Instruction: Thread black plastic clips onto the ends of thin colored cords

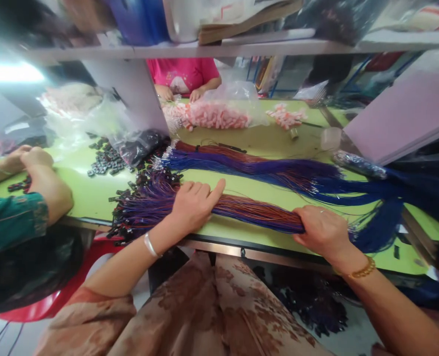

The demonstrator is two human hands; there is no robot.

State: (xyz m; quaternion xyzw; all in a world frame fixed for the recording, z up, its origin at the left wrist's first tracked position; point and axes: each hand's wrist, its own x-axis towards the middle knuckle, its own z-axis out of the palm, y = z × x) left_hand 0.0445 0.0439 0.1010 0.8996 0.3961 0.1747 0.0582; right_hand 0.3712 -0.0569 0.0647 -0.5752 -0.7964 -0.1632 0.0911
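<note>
A long bundle of thin red and blue wires [252,210] lies across the near edge of the green table [241,136]. My left hand [193,202] rests on the bundle where its ends carry small black connectors [130,207], index finger stretched out along the wires. My right hand [321,230] is closed around the same bundle farther right. A second bundle of blue and red wires [256,165] lies just behind.
Loose black connectors [106,160] and a clear bag of them sit at the left. Bags of pink parts [214,116] lie at the back. A person in a green sleeve [15,217] works at the left, another in pink [184,74] across. A shelf hangs overhead.
</note>
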